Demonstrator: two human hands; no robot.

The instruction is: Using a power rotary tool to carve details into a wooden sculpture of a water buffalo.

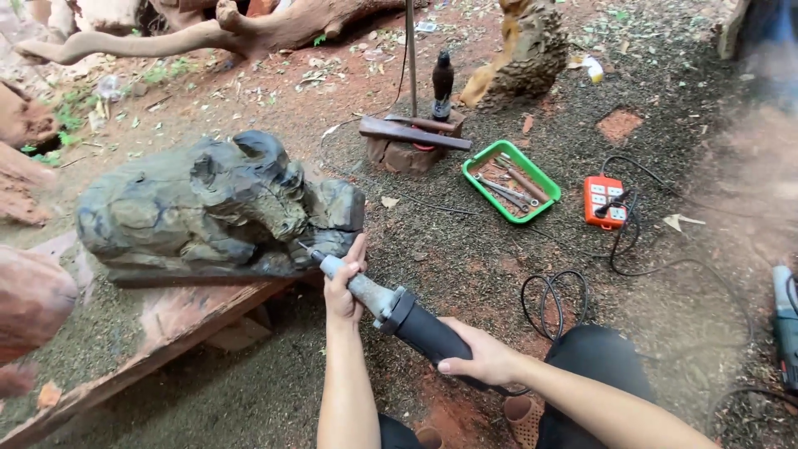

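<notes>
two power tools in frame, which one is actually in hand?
The long grey-and-black die grinder, gripped by the left hand near its nose and the right hand at the rear. The other tool lies untouched at the right edge.

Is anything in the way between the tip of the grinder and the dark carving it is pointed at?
Nothing visible. Both hands, left and right, hold the die grinder, and its tip meets the dark wood carving's lower edge directly.

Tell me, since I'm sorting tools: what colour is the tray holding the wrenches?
Bright green tray, clearest in the head view.
</notes>
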